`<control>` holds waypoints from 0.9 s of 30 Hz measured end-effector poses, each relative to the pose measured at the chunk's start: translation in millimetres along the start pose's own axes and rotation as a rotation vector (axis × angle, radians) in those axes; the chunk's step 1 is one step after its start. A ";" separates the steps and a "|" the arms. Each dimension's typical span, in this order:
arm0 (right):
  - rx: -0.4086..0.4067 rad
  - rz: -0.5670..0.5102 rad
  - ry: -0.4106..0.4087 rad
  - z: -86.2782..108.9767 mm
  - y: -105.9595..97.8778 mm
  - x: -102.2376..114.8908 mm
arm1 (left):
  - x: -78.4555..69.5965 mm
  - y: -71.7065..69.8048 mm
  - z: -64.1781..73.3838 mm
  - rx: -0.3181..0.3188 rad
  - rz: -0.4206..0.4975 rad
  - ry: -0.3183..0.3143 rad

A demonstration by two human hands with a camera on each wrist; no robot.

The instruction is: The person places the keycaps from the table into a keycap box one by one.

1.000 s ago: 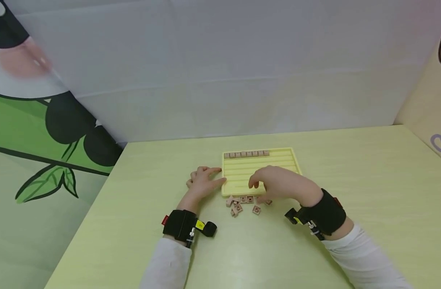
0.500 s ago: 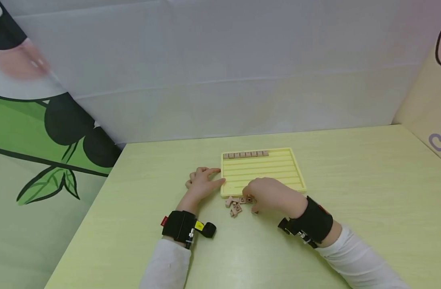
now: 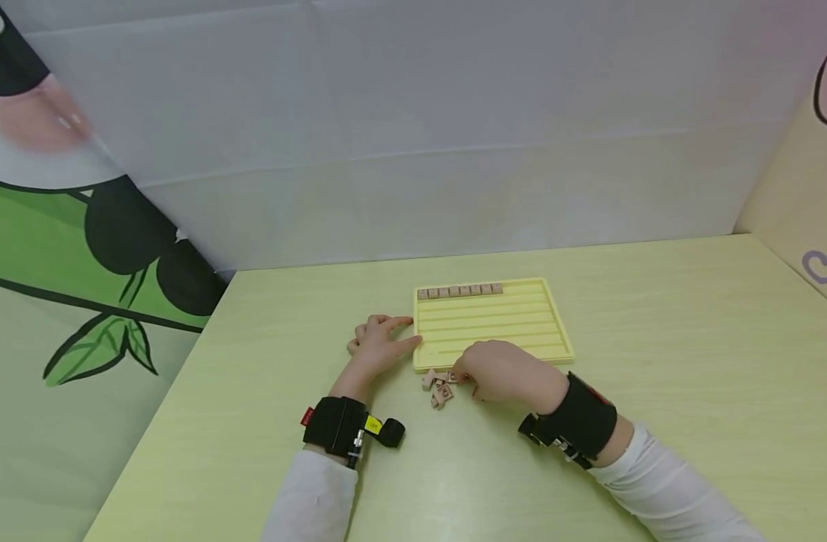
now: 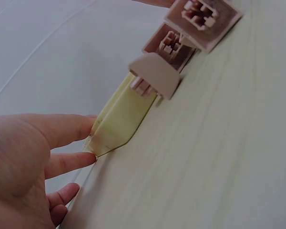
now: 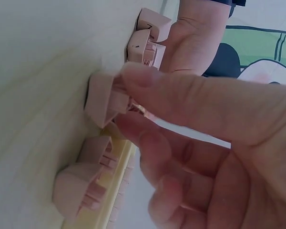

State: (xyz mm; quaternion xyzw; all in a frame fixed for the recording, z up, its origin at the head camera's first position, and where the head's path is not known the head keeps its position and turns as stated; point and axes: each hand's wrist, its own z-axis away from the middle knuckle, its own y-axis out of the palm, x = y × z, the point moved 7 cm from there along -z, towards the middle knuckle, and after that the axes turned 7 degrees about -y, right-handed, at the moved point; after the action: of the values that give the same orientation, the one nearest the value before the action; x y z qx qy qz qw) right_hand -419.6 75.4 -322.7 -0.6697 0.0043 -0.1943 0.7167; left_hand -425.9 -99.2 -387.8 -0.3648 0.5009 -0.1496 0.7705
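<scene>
A yellow ridged tray point(image 3: 501, 320) lies on the table with a row of pink keycaps point(image 3: 459, 290) along its far groove. My left hand point(image 3: 376, 348) rests on the table, its fairly straight thumb and forefinger touching the tray's left edge. Loose keycaps point(image 3: 444, 392) lie by the tray's near edge, several with their hollow undersides showing. Among them is my right hand point(image 3: 511, 374), fingers curled. In the right wrist view its thumb and forefinger pinch one keycap point(image 5: 100, 98); part of that cap is behind the thumb.
Two more keycaps point(image 5: 76, 188) sit beside the tray near the right hand. The pale table point(image 3: 657, 354) extends to both sides. A white backdrop point(image 3: 454, 188) stands behind it, with a printed panel point(image 3: 102, 301) at left.
My right hand has come left and nearer from above the tray, down to the loose keycaps, and now pinches one. My left hand stays at the tray's edge.
</scene>
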 end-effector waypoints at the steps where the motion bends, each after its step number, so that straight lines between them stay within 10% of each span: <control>1: -0.005 0.002 0.000 0.8 -0.2 1.5 | 0.5 -0.2 0.7 0.001 0.000 0.002; 27: -0.047 -0.017 0.064 6.2 10.0 33.8 | 14.5 -5.4 19.1 0.044 -0.014 0.052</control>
State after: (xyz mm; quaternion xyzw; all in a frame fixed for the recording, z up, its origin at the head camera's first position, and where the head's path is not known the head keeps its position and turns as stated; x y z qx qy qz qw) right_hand -383.9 71.9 -323.1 -0.6797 0.0260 -0.2217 0.6987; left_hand -401.8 -103.7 -389.2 -0.3470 0.5150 -0.1754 0.7639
